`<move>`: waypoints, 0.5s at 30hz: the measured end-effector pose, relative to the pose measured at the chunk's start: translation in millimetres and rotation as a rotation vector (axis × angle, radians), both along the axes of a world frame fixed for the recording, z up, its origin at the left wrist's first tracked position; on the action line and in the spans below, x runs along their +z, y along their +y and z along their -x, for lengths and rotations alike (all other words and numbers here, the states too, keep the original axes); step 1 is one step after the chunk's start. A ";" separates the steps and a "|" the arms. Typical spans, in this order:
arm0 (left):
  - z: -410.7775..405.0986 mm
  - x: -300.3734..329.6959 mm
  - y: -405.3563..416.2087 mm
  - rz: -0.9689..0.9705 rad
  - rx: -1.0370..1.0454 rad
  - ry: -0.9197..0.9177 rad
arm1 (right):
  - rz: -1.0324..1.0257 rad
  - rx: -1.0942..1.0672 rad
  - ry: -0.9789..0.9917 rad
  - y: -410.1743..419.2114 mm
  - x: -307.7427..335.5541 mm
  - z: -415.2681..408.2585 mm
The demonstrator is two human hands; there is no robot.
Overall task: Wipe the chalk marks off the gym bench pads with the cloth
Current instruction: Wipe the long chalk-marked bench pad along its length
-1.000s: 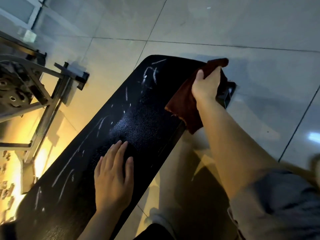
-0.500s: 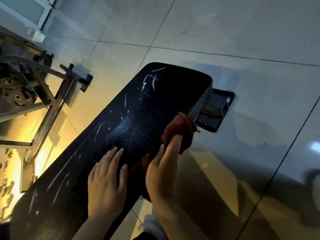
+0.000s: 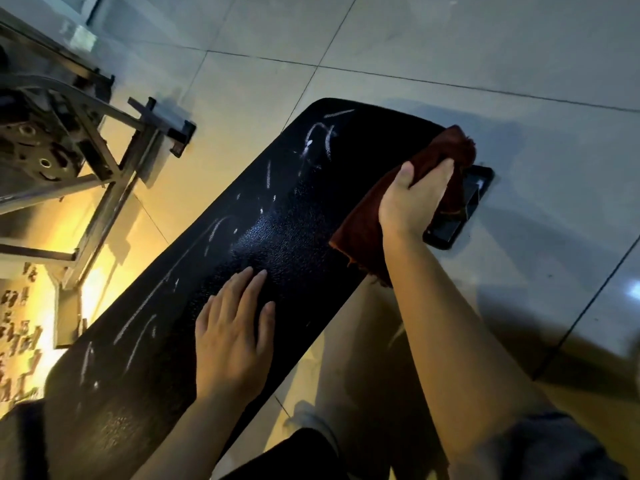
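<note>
- Black bench pad runs diagonally, near end lower left, far end upper right, above a grey tiled floor.
- Right hand grips a dark red cloth at the pad's far right edge. Thumb sits on top of the cloth, fingers curl over the bunched part and down the pad's side.
- Cloth is bunched at the far corner; the rest drapes along the right edge and hangs a bit below the hand, frayed hem showing.
- Left hand lies flat, palm down, on the middle of the pad. Fingers are straight, slightly spread, pointing toward the far end, holding nothing.
- The hands are well apart: left mid-pad, right at the far right edge.
- Chalk marks are white streaks clustered near the far end, left of the cloth. More streaks and specks run down the pad's left half toward the near end.
- The pad strip nearest the cloth looks plain black, no streaks visible.
- A black bracket of the bench frame sticks out beyond the pad, just past the right hand, partly covered by the cloth.
- Metal gym frame stands on the floor left of the pad, apart from it.
- Warm yellow light falls on the floor at left.
</note>
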State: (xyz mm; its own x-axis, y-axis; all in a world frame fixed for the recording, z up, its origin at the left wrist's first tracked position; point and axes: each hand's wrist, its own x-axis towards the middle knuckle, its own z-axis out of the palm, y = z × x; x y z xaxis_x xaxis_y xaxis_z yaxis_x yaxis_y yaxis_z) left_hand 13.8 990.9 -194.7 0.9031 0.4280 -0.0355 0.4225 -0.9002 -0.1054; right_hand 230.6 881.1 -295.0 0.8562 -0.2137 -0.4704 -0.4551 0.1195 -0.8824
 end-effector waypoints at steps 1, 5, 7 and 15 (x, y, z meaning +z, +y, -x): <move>1.1 0.2 0.9 0.003 0.003 0.000 | 0.000 0.006 -0.004 -0.7 4.1 2.7; 1.6 0.1 0.5 0.011 -0.008 -0.024 | 0.011 0.069 -0.013 12.9 23.7 49.0; 1.1 -0.5 0.8 0.002 -0.010 -0.031 | -0.013 0.101 -0.029 21.8 31.5 82.6; 2.1 -0.5 0.2 0.007 -0.004 -0.033 | -0.021 0.169 -0.052 9.9 21.1 63.6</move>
